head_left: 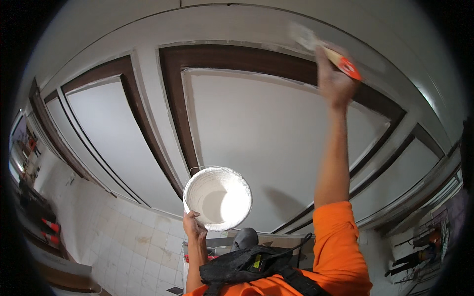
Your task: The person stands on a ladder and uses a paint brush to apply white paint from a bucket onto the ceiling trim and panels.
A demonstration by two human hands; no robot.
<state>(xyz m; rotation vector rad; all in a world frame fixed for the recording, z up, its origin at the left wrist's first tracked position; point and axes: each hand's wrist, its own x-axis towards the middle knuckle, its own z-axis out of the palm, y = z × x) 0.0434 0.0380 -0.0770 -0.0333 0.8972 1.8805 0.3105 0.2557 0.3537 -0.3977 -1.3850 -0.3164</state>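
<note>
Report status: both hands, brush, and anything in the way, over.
Right hand raised, gripping brush above brown frame. Left hand holding white bucket. Bristles blurred, wall contact unclear. No obstruction visible at brush.

Building interior under finishing work, indicated by brown-framed wall panels (276, 128), a white-coated bucket (201, 185), a broad brush (340, 61), orange cones (51, 226) and stained floor tiles (133, 244).

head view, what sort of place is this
Probably a building interior under renovation: the right hand holds a brush up by the wall, the left hand holds a white bucket, and brown-framed panels line the wall.
</note>
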